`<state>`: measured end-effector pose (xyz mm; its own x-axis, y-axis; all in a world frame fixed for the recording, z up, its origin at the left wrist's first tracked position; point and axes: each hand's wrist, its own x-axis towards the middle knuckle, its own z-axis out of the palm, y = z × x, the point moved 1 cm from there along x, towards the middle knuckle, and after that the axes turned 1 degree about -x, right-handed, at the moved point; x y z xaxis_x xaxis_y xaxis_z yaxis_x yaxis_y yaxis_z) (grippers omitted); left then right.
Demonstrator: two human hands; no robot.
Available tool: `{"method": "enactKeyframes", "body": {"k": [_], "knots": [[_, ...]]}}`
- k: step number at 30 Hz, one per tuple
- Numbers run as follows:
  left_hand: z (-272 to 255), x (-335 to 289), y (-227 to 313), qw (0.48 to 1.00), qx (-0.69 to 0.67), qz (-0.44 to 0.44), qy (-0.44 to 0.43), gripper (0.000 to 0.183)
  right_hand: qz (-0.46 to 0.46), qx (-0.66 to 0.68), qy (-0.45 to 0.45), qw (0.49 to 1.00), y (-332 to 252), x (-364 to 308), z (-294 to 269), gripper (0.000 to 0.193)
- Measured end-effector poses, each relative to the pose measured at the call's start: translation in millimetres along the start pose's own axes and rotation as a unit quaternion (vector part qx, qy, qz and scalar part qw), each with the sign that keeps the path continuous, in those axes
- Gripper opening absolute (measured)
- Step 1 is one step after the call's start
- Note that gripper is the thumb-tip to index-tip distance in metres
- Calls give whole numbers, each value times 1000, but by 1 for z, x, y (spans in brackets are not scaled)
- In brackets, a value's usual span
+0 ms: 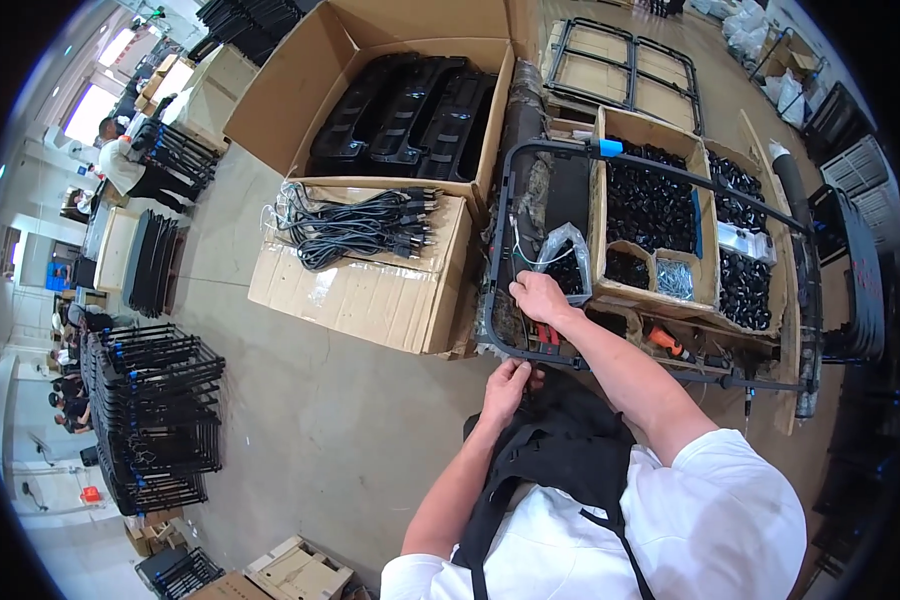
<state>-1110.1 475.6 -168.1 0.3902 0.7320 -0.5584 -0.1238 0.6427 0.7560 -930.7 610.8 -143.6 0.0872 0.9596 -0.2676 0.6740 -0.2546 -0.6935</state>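
Note:
A black tubular metal frame [660, 176] with rounded corners lies across the workbench in front of me. My left hand [508, 388] is closed in a pinch at its near left corner; what sits between the fingertips is too small to make out. Inside the frame's left end my right hand [542, 298] has its fingers curled together, and whatever they hold is hidden. Red-handled pliers [548, 338] lie just below the right hand. Beyond it are a thin pale wire [518, 240] and a clear plastic bag [566, 246] over small black parts.
A wooden divided box [600, 215] holds black parts and silver screws [674, 279]. An orange-handled screwdriver [668, 341] lies below it. Bundled black cables [355, 225] rest on a carton [360, 305], beside an open carton [270, 130] of black panels. Stacked frames [155, 410] stand left; people work farther off.

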Motion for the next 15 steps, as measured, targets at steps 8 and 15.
{"method": "enactKeyframes", "body": {"k": [8,15], "knots": [[11,5,-2,999,-15,8,46,19,-14,-45,-58,997,-4,8,-17,37],[18,1,-2,996,-24,26,87,23,-95,-198,-132,967,56,34,-79,28]]}}
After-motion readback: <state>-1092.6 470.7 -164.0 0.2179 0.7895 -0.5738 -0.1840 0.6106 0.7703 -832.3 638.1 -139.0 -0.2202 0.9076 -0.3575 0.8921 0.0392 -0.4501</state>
